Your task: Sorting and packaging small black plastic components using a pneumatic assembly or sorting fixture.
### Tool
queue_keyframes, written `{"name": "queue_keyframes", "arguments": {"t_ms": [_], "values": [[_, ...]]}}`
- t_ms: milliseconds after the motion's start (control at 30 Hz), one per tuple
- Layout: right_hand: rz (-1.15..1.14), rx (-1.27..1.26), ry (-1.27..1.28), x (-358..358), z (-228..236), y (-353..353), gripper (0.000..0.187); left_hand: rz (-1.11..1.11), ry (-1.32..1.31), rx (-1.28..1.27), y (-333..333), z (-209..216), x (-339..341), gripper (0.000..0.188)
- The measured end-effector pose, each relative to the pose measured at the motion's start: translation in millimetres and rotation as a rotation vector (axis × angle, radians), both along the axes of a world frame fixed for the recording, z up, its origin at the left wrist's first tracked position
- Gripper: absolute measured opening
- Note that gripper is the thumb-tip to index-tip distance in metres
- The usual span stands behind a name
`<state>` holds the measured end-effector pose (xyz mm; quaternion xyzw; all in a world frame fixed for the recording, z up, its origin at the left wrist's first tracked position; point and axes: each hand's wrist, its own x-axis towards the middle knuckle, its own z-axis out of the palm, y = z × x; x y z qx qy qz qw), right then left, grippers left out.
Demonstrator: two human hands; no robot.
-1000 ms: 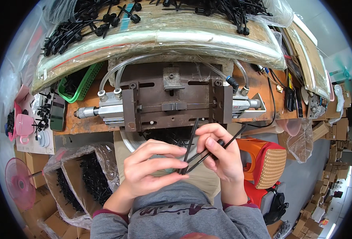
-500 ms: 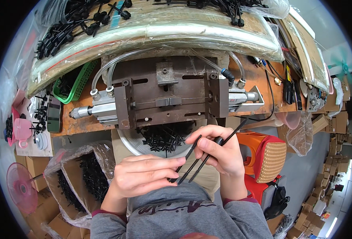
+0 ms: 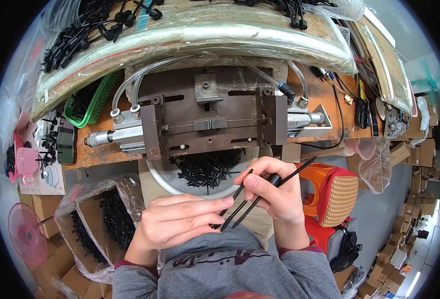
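Note:
My right hand is closed around thin black plastic rods, which slant down toward my left hand; one has a thicker collar near my fingers. A long end sticks out past the right fingers to the upper right. My left hand, its fingers close together, pinches the lower end of a rod between fingertips and thumb. Below the bench edge, beyond my hands, a white basin holds a heap of black plastic pieces. Above it on the bench stands a brown metal fixture with a small block in its middle.
Silver air cylinders with clear hoses flank the fixture. A plastic-wrapped board carrying black parts crosses the back. At left are a green basket, a plastic-lined carton of black pieces and a pink fan. An orange-red chair stands right.
The long rod end beyond my right hand has swung slightly down and right. My left hand keeps nearly the same place and grip.

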<state>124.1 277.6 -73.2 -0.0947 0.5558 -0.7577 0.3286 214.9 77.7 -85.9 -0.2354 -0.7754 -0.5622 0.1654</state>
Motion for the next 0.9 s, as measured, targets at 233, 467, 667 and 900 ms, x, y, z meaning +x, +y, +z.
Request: {"name": "queue_keyframes", "arguments": {"t_ms": [233,467,667,900], "values": [[-0.007,-0.012,-0.007,2.2,-3.2,-0.1,0.012,0.009,-0.009,-0.006,1.2,-2.3,1.3,0.022],[-0.215,-0.079,0.081,-3.8,-11.6,8.8,0.018,0.235,0.019,-0.211,3.8,4.3,-9.4,0.025],[-0.26,-0.136,0.122,2.4,-9.2,15.5,0.019,0.519,0.092,-0.562,15.3,-18.0,-31.6,0.029],[-0.314,-0.107,0.425,6.2,-7.5,16.4,0.019,0.6,0.064,-0.623,19.4,-18.6,-39.2,0.029]]}}
